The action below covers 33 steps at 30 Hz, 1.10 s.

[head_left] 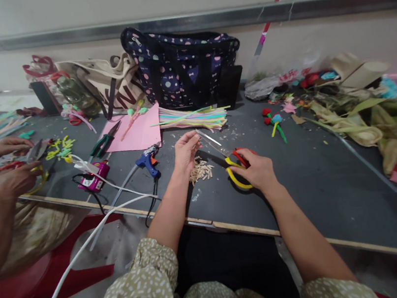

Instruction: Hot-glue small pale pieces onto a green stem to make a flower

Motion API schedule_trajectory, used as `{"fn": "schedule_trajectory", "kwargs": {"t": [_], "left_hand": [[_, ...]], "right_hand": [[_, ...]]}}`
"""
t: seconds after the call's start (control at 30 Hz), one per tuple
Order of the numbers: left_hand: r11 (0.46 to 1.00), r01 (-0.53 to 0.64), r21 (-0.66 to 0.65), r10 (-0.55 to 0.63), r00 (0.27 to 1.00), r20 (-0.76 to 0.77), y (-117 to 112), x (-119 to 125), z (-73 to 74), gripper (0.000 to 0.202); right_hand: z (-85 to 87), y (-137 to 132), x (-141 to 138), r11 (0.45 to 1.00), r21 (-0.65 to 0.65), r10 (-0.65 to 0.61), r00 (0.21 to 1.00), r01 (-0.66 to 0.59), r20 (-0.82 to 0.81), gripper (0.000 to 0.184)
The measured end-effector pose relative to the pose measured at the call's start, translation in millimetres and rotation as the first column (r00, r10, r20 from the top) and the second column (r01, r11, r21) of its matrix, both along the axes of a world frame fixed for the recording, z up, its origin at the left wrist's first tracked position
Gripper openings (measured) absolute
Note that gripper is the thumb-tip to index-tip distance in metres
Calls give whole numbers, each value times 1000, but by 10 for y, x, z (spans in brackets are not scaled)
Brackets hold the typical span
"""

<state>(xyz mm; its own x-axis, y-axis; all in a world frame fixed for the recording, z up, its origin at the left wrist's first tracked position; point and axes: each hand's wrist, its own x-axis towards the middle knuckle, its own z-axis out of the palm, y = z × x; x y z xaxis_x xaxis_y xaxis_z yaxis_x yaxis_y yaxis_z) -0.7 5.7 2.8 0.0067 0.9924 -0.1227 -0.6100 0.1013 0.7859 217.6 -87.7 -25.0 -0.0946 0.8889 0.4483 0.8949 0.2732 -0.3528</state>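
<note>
My right hand [259,167] grips scissors [238,179] by their red and yellow handles. The blades stand apart, pointing up and left toward my left hand [186,149]. That hand is closed in a pinch beside the blade tips; whatever lies between its fingertips is too small to make out. Beneath the scissors and my left fingers, a small pile of short beige pieces [201,170] lies on the dark table [312,186]. A blue glue gun [147,161] rests to the left of my left wrist.
At left, a co-worker's hands [13,181] hold other scissors. A white cable [118,208] crosses the table edge. Behind lie pink paper [144,132], pipe cleaners [194,119] and a patterned bag [186,66]. Craft flowers [273,120] and dried husks [359,125] are at right.
</note>
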Motion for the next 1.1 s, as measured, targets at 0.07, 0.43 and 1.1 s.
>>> {"fn": "schedule_trajectory", "kwargs": {"t": [0.07,0.43,1.1], "left_hand": [[1000,-5,-7,5,1000,-4,-1,3,9,35],[1000,-6,-8,6,999,-39,-3,-4,15,33],[993,-55,108,67,991,-112,-2,-1,-1,38]], "right_hand": [[0,1,-1,1000,-5,-3,1000,3,-4,54],[-34,2,16,1000,-19,-7,999,7,-49,54],[-36,16,41,995,-88,-58,991,48,-121,53]]}}
